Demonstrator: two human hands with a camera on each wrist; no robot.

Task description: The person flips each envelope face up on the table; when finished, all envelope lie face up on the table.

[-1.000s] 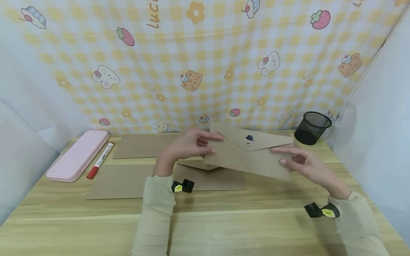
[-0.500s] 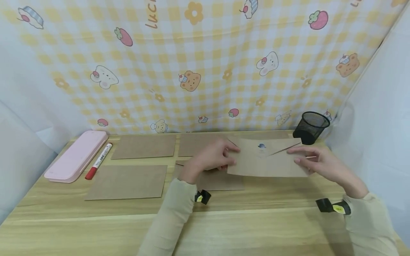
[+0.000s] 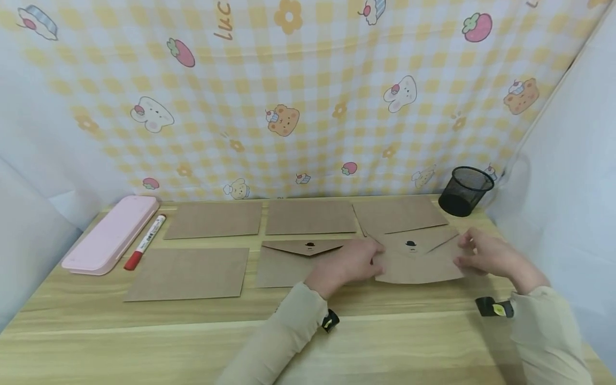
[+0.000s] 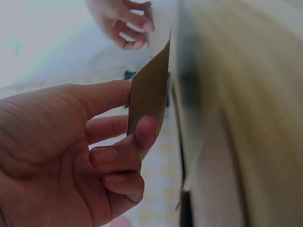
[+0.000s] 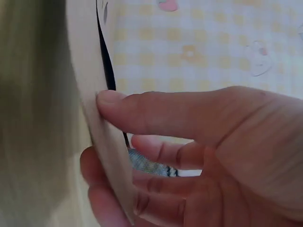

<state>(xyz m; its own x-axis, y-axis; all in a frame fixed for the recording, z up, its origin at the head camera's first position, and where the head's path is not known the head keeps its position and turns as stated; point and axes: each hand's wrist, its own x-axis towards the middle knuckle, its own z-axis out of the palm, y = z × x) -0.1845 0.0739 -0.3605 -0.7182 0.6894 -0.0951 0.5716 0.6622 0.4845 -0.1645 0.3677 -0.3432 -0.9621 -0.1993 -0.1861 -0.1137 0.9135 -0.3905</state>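
Observation:
Between my two hands is a brown kraft paper envelope (image 3: 418, 264), its printed flap with a dark hat facing up. My left hand (image 3: 348, 264) pinches its left end; in the left wrist view the paper (image 4: 150, 90) runs between thumb and fingers. At the other end my right hand (image 3: 488, 255) pinches the paper, thumb on one face and fingers behind, as the right wrist view shows on the envelope (image 5: 102, 127). The envelope bows a little, close over the table. Left of it, partly behind my left hand, lies another envelope (image 3: 284, 267) with the same hat print.
Brown envelopes lie in the back row: one at left (image 3: 214, 219), one in the middle (image 3: 310, 216), one at right (image 3: 401, 214). Another (image 3: 187, 272) lies front left. A pink case (image 3: 113, 235) and a red-capped marker (image 3: 145, 241) are far left; a black mesh cup (image 3: 466, 191) stands back right.
Both hands have carried the envelope right and then down toward the table, from above the back row to the front right. The hat-printed envelope at its left is now more exposed.

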